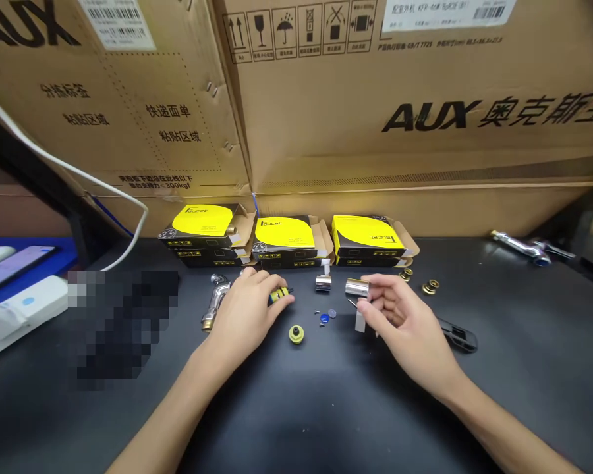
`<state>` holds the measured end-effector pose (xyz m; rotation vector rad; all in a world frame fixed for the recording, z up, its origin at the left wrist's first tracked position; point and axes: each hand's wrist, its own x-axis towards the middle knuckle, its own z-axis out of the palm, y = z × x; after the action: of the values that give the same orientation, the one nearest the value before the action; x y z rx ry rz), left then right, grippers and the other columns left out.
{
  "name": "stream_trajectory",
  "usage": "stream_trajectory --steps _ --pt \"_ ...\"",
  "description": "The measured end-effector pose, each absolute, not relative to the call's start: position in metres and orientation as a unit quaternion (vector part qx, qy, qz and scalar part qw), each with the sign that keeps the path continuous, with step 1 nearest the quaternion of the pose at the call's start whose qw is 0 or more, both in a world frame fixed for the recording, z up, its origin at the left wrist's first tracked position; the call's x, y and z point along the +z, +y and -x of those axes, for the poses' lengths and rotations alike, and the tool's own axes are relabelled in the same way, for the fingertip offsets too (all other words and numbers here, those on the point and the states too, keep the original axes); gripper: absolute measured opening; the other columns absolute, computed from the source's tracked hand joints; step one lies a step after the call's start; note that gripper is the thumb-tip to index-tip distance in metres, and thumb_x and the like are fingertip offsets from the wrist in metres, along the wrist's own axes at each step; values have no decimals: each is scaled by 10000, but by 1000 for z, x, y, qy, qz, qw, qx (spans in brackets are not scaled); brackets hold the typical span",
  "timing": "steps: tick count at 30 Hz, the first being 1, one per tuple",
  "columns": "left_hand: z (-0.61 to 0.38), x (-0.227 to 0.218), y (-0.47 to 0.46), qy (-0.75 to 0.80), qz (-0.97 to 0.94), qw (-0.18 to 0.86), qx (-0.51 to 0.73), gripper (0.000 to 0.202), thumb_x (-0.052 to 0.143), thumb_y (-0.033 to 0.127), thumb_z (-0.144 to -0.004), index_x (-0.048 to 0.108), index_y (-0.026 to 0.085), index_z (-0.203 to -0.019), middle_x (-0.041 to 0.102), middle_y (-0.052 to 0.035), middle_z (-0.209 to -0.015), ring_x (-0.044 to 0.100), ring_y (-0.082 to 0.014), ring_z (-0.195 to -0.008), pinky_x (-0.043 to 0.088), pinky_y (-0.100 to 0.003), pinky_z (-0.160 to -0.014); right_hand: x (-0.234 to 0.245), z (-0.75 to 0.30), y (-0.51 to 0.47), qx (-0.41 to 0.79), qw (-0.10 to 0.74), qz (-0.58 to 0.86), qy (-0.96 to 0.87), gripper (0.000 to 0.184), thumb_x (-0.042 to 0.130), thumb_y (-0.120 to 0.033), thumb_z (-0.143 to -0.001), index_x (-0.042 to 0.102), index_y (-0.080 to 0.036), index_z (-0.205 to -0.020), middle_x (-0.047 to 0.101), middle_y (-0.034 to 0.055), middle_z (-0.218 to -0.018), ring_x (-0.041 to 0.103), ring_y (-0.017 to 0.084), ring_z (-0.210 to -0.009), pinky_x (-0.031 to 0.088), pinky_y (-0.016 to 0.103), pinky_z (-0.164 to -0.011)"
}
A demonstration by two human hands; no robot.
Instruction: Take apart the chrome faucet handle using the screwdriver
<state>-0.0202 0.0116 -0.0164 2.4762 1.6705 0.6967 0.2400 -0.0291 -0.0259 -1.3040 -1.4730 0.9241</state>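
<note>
My left hand (244, 315) lies on the black table with its fingers closed around a yellow-and-black tool handle (279, 294). My right hand (400, 319) holds a chrome cylinder (357, 287) with a flat lever hanging from it, pinched between thumb and fingers. Between the hands lie a yellow round cap (296, 334), a small blue disc (331, 313) and tiny screws. A second chrome cylinder (323, 282) stands just behind them. A chrome faucet elbow (216, 300) lies left of my left hand.
Three yellow-and-black boxes (284, 236) stand in a row at the back, in front of big cardboard cartons (425, 99). Brass rings (430, 286) and a black tool (457, 336) lie to the right. A chrome faucet part (521, 245) rests far right. A white cable and devices sit left.
</note>
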Motion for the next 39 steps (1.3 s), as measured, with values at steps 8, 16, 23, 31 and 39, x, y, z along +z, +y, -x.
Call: stream_trajectory --steps 8,16,23,31,39 --pt "18 -19 12 543 -815 50 197 130 684 327 -894 724 214 -947 748 -70 -922 584 -276 -909 479 -414 -817 -24 -241 -29 365 449 538 -613 349 665 -433 -915 606 -245 -1203 645 36 -981 644 146 -718 573 306 -678" --pt "18 -6 11 556 -800 112 196 136 645 350 -877 679 222 -906 728 -39 -834 654 -230 -803 520 -345 -725 -22 -244 -27 343 435 554 -621 340 617 -406 -932 584 -236 -1225 682 32 -916 665 170 -727 576 350 -733" --pt "30 10 3 499 -813 262 147 128 634 294 -854 640 239 -970 747 14 -844 707 -149 -710 559 -245 -662 -23 -245 -24 295 429 563 -642 389 582 -372 -955 561 -255 -1326 691 39 -968 665 163 -738 564 379 -798" --pt "38 0 -3 477 -824 290 100 288 583 211 -848 630 253 -1128 749 -18 -1004 710 -163 -801 554 -259 -718 -23 -248 -7 137 445 532 -707 228 629 -202 -908 606 -232 -1134 669 58 -1098 658 175 -852 560 334 -791" --pt "29 8 -8 476 -818 320 44 361 556 254 -879 592 242 -1237 727 -34 -1093 693 -182 -876 547 -302 -813 -39 -243 8 -3 314 498 -808 318 432 -53 -950 565 -231 -1178 607 94 -1297 667 212 -1064 563 344 -854"
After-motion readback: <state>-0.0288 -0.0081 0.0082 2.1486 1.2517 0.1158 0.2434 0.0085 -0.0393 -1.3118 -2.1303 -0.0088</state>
